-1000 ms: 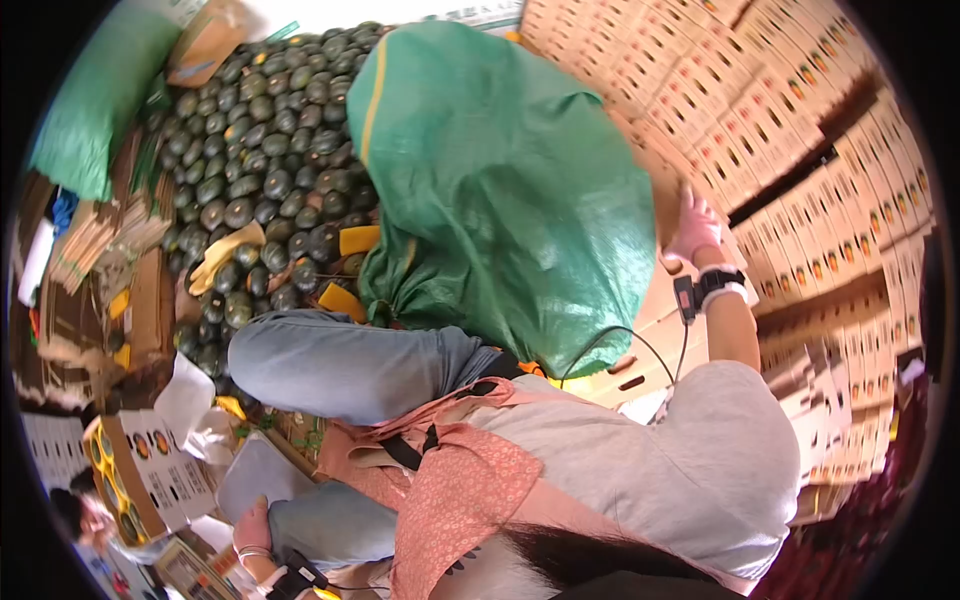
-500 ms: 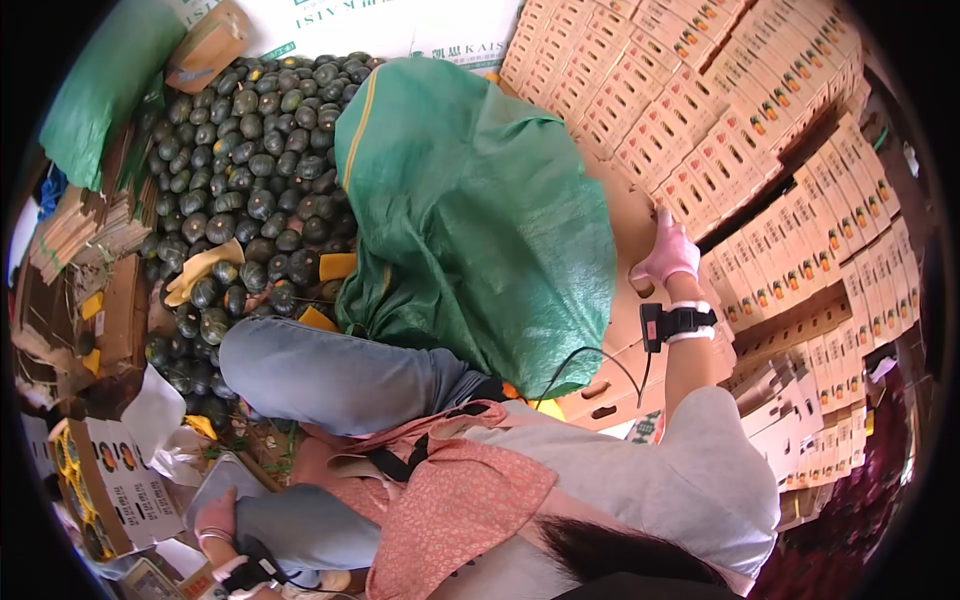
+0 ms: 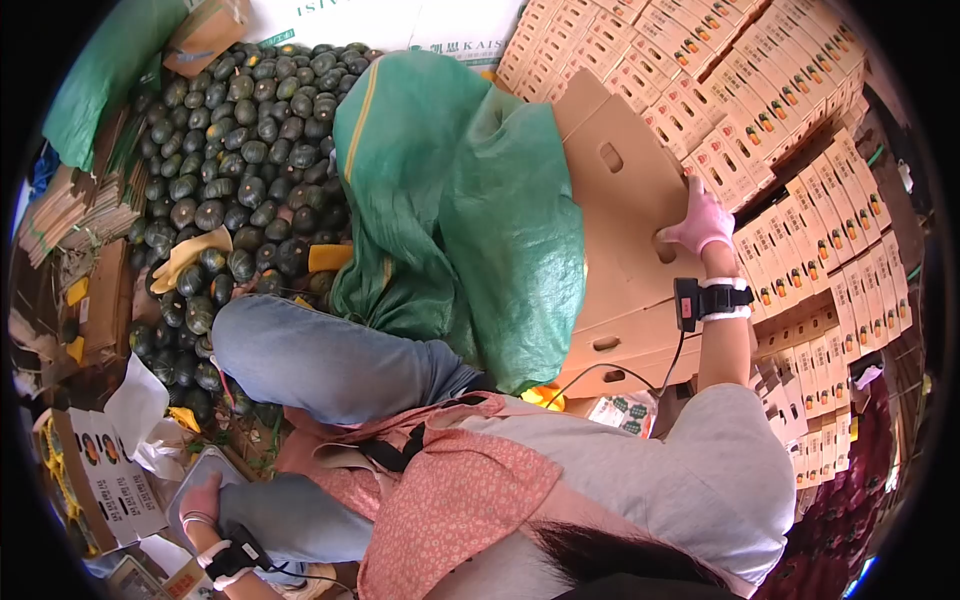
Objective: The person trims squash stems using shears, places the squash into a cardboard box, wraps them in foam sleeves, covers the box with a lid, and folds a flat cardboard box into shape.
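Note:
My right hand [image 3: 703, 222], in a pink glove, grips the edge of a flattened cardboard box [image 3: 620, 225] with hand holes. Its thumb is at one of the holes and its fingers are at the outer edge. A large green woven sack [image 3: 460, 210] lies over the left part of the cardboard. Low on the left, my left hand [image 3: 201, 502], also gloved, rests beside my knee against a grey flat-surfaced object [image 3: 205, 468]. Its fingers look extended, and I see nothing held in them.
Dark green squashes [image 3: 240, 150] are heaped at the left, with a yellow glove [image 3: 190, 260] on them. Stacked printed cartons [image 3: 700, 80] stand along the right. An open printed box [image 3: 110, 480] sits at the lower left. A white printed board [image 3: 340, 25] lies behind.
My right hand has moved right and slightly up with the cardboard, which now shows more beside the green sack. The sack's right edge has shifted left. My left hand stays by the knee.

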`<state>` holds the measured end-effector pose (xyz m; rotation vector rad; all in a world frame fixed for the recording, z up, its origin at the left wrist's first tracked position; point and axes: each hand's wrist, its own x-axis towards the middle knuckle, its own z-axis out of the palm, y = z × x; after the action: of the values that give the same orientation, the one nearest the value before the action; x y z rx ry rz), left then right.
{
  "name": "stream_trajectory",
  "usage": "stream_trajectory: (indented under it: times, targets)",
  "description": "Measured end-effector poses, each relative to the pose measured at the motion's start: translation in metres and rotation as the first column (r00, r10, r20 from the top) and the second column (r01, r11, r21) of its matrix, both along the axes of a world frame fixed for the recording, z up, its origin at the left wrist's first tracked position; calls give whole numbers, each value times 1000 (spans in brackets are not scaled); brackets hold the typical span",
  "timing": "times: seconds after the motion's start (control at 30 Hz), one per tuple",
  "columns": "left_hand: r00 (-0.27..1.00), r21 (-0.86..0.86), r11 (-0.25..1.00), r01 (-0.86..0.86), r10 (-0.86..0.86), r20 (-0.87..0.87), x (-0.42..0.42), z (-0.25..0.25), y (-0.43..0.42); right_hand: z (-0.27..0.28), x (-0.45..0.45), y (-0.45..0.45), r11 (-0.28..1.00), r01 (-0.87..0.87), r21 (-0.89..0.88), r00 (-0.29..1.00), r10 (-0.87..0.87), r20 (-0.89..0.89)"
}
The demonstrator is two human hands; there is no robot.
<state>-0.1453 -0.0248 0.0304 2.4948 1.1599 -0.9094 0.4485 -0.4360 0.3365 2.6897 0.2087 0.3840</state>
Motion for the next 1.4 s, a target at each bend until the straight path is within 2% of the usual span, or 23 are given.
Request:
stream_trajectory:
  times: [0.07, 0.1, 0.2, 0.3, 0.4, 0.43, 0.47, 0.5, 0.53, 0.57, 0.67, 0.7, 0.8, 0.87, 0.93, 1.0, 1.03, 1.1, 1.17, 1.2, 1.23, 1.3, 1.4]
  targets:
    - [1000, 15, 1000, -10, 10, -15, 0, 0, -1, -5, -5, 1, 998, 45, 48, 994, -40, -103]
    - [1000, 23, 1000, -12, 13, -24, 0, 2, -4, -8, -5, 10, 985, 174, -5, 972, -172, -158]
    - [999, 25, 999, -33, 34, -25, -4, 1, -4, -44, -2, 24, 948, 266, -175, 963, -253, 92]
    - [993, -17, 993, -118, 118, -20, 8, 19, -9, -28, -3, 24, 968, 240, -72, 969, -243, -40]
    - [987, -61, 985, -158, 156, -34, -3, -9, 3, -27, 46, -14, 983, -20, 184, 980, 55, -191]
    - [984, -14, 985, -172, 173, 33, -4, -8, 8, -18, 53, -23, 949, -168, 267, 942, 234, -239]
    - [978, 32, 982, -188, 183, 102, -4, -7, 12, -3, 49, -23, 834, -197, 516, 811, 434, -393]
    - [947, 123, 965, -232, 195, 256, 11, 6, 1, 5, 45, -22, 832, -257, 492, 745, 495, -447]
    - [894, 200, 938, -282, 182, 409, 31, 18, -11, 13, 39, -16, 824, -317, 470, 676, 544, -498]
    - [846, 251, 927, -279, 113, 521, 63, 40, -20, 22, 24, 1, 900, -280, 334, 637, 434, -637]
    - [522, 333, 939, -82, -244, 817, 172, 123, -51, 9, 8, 21, 806, -376, 458, 528, 592, -609]
    - [438, 395, 918, 22, -364, 822, 205, 144, -68, 7, 1, 34, 854, -366, 370, 564, 520, -641]
    - [226, 504, 808, 305, -575, 786, 283, 193, -120, -18, -6, 40, 781, -485, 393, 618, 624, -479]
    - [35, 510, 759, 405, -571, 820, 327, 205, -138, -25, -12, 36, 583, -552, 596, 402, 812, -422]
    - [-82, 570, 717, 401, -591, 802, 368, 217, -158, -18, -21, 31, 676, -162, 719, 192, 736, -649]
    - [-276, 771, 538, 341, -727, 629, 405, 213, -181, -41, -17, 6, 590, 525, 614, -236, 793, -561]
    - [-413, 828, 490, 274, -717, 561, 417, 208, -200, -66, -4, -8, 656, 539, 529, -356, 746, -563]
    - [-516, 855, 412, 315, -682, 518, 432, 203, -229, -84, -10, -27, 776, 492, 395, -298, 577, -761]
    - [-456, 782, 299, 546, -678, 577, 442, 204, -244, -108, -12, -49, 775, 586, 238, -218, 434, -874]
    - [-440, 787, 306, 536, -694, 570, 448, 207, -247, -187, 39, -110, 694, 720, 18, -349, 384, -855]
    - [-425, 790, 311, 528, -709, 563, 456, 209, -249, -181, 29, -121, 618, 785, 45, -193, 312, -930]
    - [-329, 761, 304, 573, -765, 554, 472, 217, -249, -155, 17, -148, 526, 850, 5, -224, 371, -901]
    - [-163, 720, 409, 560, -798, 580, 499, 234, -244, -113, -1, -201, 592, 805, 34, -164, 278, -947]
